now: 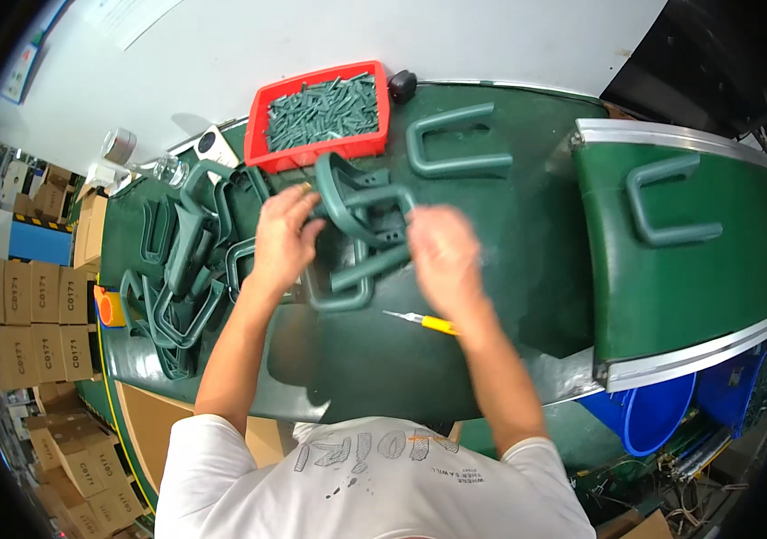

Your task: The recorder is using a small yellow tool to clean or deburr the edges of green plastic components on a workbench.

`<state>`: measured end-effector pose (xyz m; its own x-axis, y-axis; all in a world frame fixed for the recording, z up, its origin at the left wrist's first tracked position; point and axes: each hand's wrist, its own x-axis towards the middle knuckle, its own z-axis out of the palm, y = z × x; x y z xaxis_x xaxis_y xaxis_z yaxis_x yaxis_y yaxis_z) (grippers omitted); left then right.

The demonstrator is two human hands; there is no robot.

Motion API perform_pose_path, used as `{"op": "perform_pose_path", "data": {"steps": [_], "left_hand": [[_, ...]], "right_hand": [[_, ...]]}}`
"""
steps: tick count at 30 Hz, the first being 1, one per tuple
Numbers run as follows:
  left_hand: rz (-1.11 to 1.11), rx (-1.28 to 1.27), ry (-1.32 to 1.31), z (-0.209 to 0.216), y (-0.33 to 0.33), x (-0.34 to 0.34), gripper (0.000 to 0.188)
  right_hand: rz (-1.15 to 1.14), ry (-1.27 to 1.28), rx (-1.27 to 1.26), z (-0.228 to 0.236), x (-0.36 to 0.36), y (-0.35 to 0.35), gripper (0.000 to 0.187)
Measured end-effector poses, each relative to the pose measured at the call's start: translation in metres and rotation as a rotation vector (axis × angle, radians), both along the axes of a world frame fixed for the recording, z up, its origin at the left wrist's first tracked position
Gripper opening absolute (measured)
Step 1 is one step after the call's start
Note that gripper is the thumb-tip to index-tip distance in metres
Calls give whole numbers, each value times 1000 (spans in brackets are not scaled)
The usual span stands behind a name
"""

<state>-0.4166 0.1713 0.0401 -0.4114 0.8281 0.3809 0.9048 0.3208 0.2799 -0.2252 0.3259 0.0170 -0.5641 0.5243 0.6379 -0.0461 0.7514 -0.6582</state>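
Observation:
Several green U-shaped handles lie in the middle of the dark green table. My right hand point(442, 256), a little blurred, is closed on the right side of one green handle point(390, 192), raised among the others. My left hand point(283, 238) is beside a curved green handle point(331, 193) with holes in its end plates; its fingers and thumb are apart, and I see nothing held. Beneath them another U-shaped handle point(343, 301) rests on the table. A yellow-handled craft knife point(428, 322) lies by my right wrist.
A red bin point(255, 135) of small green pieces stands at the back. Tangled green handles point(187, 247) cover the left side. One handle point(460, 166) lies back right; another point(639, 207) is on the green conveyor belt point(689, 296). Cartons point(19, 355) are stacked far left.

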Motion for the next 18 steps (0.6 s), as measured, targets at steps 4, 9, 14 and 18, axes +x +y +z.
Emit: {"op": "perform_pose_path", "data": {"steps": [4,9,14,18], "left_hand": [[178,285,108,-3,-45,8,41],[-210,329,27,9,-75,83,36],[-78,323,-700,-12,-124,101,25],[-242,345,-1674,-27,-141,118,42]], "right_hand": [[-241,-331,467,-12,-30,80,39],[-273,-627,494,-26,-8,124,38],[-199,-25,-306,17,25,26,33],[450,626,-720,38,44,-120,36]]}}
